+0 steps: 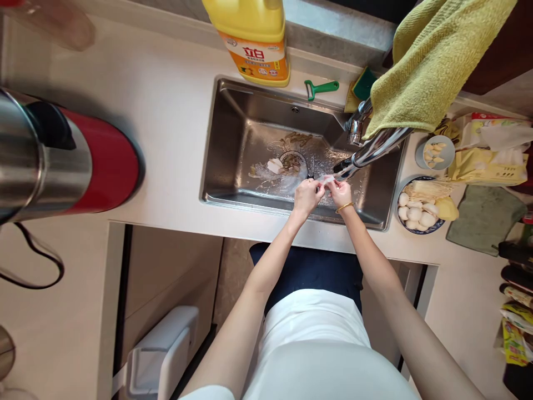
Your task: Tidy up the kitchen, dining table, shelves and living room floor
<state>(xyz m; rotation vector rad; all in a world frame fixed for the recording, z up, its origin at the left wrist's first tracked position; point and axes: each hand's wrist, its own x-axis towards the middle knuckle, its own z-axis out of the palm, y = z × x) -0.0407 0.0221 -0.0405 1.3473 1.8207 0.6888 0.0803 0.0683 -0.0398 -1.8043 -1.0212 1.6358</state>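
Observation:
Over the sink (233,139), my left hand (307,195) and my right hand (340,192) are close together with fingers pinched. Between them is a small whitish, wet-looking piece (327,179), whose kind I cannot make out. It is right at the mouth of the chrome faucet (368,150), and water splashes below. Left of my hands, a white lump (274,165) lies beside the drain among brownish scraps (293,161). A gold bracelet is on my right wrist.
A yellow detergent jug (254,44), a green peeler (322,89) and a sponge (362,86) stand behind the sink. A towel (428,72) hangs over the faucet. At right are a bowl of mushrooms (418,214) and a cup of garlic (435,153). A red-and-steel appliance (100,161) is at left.

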